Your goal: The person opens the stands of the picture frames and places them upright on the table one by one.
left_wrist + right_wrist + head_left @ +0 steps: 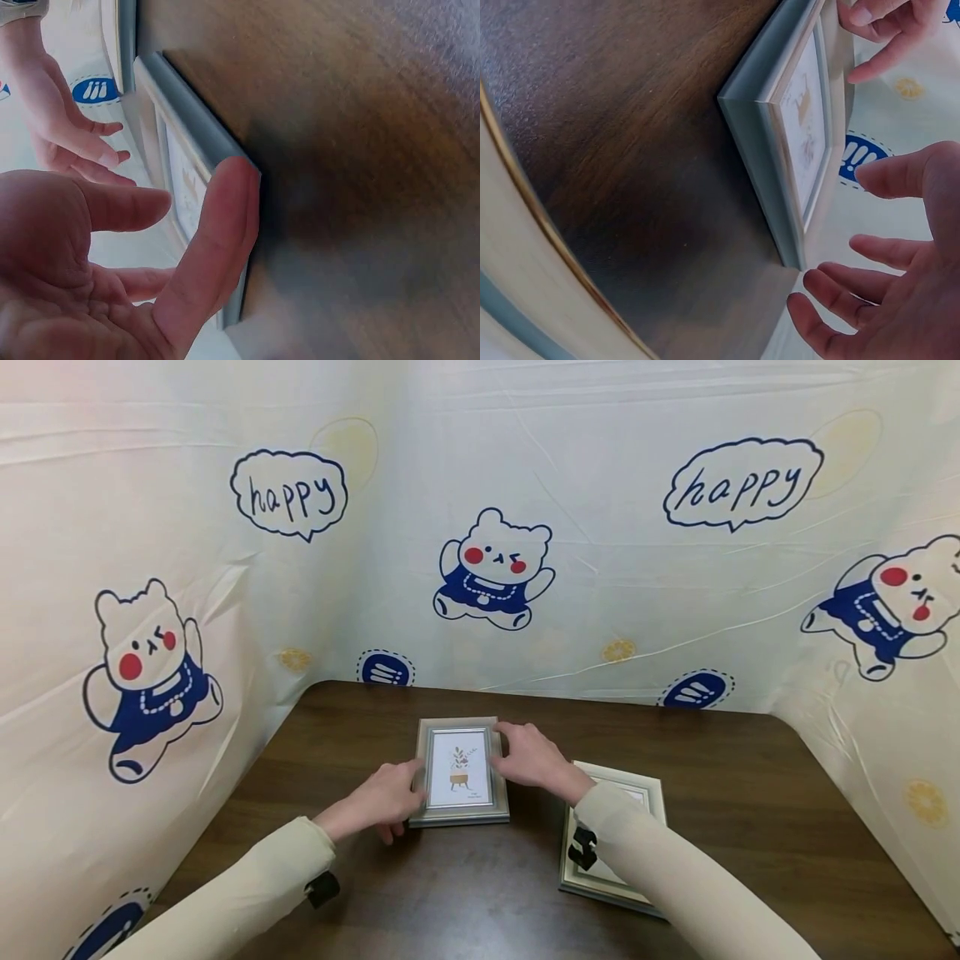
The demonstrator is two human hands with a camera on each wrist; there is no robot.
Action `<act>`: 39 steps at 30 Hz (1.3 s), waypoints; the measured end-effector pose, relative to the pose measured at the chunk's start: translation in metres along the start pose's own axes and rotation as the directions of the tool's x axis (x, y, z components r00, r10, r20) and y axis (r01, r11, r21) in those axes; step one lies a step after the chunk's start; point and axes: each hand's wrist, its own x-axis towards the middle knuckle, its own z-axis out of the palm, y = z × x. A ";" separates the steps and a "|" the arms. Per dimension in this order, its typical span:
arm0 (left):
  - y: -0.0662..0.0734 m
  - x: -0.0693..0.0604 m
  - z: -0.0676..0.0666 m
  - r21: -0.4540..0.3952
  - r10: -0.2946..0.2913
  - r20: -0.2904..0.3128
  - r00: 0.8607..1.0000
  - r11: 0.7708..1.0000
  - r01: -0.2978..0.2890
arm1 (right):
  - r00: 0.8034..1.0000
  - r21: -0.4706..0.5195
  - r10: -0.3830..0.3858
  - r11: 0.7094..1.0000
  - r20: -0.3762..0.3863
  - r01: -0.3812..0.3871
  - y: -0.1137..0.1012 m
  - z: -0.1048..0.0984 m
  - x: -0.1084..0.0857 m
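Note:
A silver-beige picture frame (459, 817) with a potted-plant print lies flat on the table toward the back. My left hand (382, 795) is at its left edge, with fairly straight fingers. In the left wrist view, the fingertips (232, 180) overlap the frame's side (199, 120); whether they touch it I cannot tell. My right hand (534, 758) is by the frame's right edge. In the right wrist view, its loosely bent, spread fingers (840, 296) appear slightly apart from the frame (761, 157) and hold nothing.
A second, cream picture frame (652, 793) lies at a slant on the brown wooden table (420, 893), partly under my right forearm (660, 852). Behind the table and along its sides hangs a pale curtain (600, 593) printed with bears and "happy" bubbles.

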 end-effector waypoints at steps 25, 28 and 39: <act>-0.011 0.004 0.009 -0.085 0.035 -0.039 0.999 0.996 -0.038 | 0.991 0.009 -0.099 0.995 0.094 0.099 0.022 0.019 0.012; -0.012 0.005 0.008 -0.092 0.024 -0.038 0.999 0.995 -0.027 | 0.991 0.004 -0.094 0.996 0.097 0.094 0.023 0.020 0.013; -0.016 0.006 0.007 -0.153 0.017 -0.035 0.999 0.988 -0.022 | 0.998 0.087 -0.065 0.994 0.017 0.064 0.028 0.022 0.018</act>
